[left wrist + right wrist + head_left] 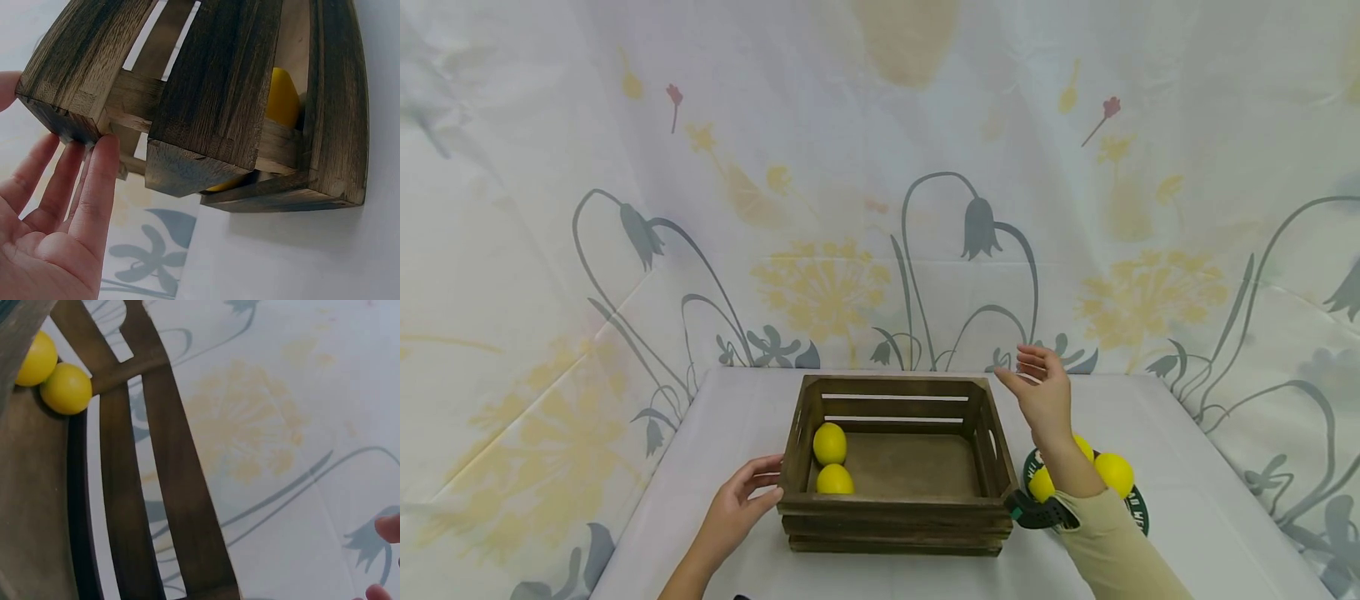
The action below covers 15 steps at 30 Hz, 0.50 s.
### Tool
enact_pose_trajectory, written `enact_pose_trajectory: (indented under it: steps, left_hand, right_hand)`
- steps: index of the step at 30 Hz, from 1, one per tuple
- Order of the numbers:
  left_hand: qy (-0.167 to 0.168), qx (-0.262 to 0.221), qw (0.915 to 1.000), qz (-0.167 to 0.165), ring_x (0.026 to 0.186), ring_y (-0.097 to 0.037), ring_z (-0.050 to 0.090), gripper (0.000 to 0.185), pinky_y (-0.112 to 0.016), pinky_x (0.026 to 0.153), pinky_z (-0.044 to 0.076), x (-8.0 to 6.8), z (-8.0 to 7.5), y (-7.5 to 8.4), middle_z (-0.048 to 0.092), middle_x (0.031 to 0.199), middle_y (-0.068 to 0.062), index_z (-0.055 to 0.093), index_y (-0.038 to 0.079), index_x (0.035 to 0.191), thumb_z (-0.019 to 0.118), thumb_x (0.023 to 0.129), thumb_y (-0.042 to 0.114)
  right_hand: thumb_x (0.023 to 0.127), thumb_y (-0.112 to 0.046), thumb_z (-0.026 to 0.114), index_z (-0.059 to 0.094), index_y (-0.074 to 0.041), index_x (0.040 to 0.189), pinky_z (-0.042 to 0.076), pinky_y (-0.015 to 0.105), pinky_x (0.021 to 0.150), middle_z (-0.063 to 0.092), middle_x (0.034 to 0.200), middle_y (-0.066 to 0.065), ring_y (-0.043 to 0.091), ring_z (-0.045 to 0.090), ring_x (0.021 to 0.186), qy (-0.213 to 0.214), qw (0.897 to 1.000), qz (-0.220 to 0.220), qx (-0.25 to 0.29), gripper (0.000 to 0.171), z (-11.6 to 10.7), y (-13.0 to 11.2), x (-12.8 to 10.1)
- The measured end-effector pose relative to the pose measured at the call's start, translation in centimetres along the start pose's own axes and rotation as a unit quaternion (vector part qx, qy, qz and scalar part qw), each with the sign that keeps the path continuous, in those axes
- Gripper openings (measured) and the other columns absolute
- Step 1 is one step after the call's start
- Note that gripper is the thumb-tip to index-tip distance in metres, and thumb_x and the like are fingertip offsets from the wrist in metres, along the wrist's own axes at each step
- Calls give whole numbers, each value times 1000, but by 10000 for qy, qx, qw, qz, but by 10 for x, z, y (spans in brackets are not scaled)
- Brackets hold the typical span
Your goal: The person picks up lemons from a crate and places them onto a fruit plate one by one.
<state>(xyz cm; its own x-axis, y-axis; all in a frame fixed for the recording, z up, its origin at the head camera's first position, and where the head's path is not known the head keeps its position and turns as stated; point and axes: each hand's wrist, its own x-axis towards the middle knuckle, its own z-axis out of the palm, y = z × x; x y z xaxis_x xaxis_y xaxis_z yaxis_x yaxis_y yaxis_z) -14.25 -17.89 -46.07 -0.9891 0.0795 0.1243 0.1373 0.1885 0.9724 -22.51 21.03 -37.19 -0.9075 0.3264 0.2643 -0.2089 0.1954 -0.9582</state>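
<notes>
A brown slatted wooden crate (895, 525) stands on the white table, with two yellow lemons (830, 444) at its left end. My left hand (737, 508) touches the crate's front left corner, fingers fairly straight along the end of a slat and thumb near the edge. Raised beyond the crate's right side is my right hand (1041, 392), fingers loosely spread, with nothing seen in it. Under the right forearm lies a round dark green plate (1138, 508) with white lettering, bearing several lemons (1114, 475), partly hidden by that arm.
A pale cloth backdrop (865, 317) printed with grey and yellow flowers hangs behind and beside the table (715, 417). A dark watch-like band (1037, 510) circles the right wrist. A small dark object (741, 597) shows at the bottom edge.
</notes>
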Motion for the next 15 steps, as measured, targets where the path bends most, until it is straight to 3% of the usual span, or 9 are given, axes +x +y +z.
enact_pose_trajectory:
  steps: [15]
  left_hand:
    - [22, -3, 10000, 0, 101, -14, 54, 39, -22, 82, 48, 0, 0, -1, 56, 121, -12, 55, 0, 122, 66, 85, 7]
  right_hand:
    - [83, -4, 69, 46, 2, 124, 44, 24, 81, 47, 120, 20, 31, 47, 108, -888, 9960, 93, -16, 47, 31, -1, 11]
